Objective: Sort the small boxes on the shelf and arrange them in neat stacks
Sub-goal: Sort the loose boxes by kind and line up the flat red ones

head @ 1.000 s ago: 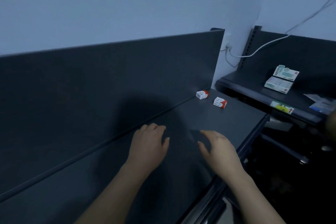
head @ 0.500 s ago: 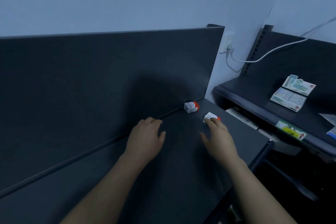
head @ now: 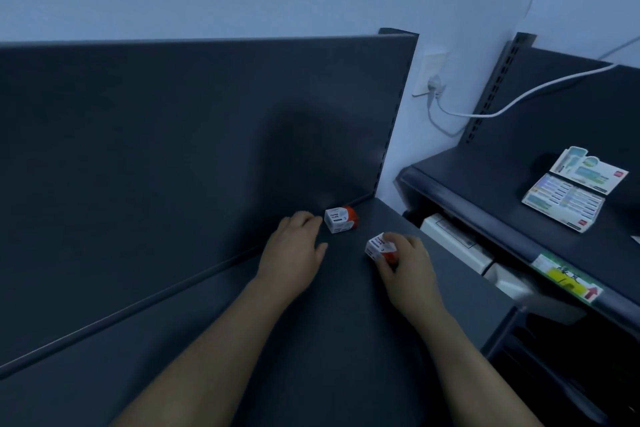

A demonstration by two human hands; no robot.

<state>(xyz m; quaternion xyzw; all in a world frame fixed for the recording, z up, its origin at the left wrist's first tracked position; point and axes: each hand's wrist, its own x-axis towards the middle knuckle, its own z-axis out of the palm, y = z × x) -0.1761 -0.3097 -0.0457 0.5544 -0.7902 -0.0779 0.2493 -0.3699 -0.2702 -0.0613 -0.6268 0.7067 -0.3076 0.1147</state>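
Note:
Two small white-and-red boxes sit near the right end of a dark shelf (head: 311,340). The far box (head: 340,219) lies close to the shelf's back panel. My left hand (head: 294,251) rests flat on the shelf just left of it, fingertips close to the box, holding nothing. My right hand (head: 407,263) grips the near box (head: 378,247), thumb and fingers curled round its red end, with the white printed end showing.
The dark back panel (head: 190,149) rises behind the shelf. A second dark shelf (head: 519,218) at the right holds flat printed cards (head: 575,192) and has a yellow-green label (head: 568,281) on its front. White packs lie below it. A white cable (head: 519,97) hangs from a wall socket.
Both hands moved forward toward the boxes. My right hand went from touching the near box to gripping it. My left hand came up beside the far box.

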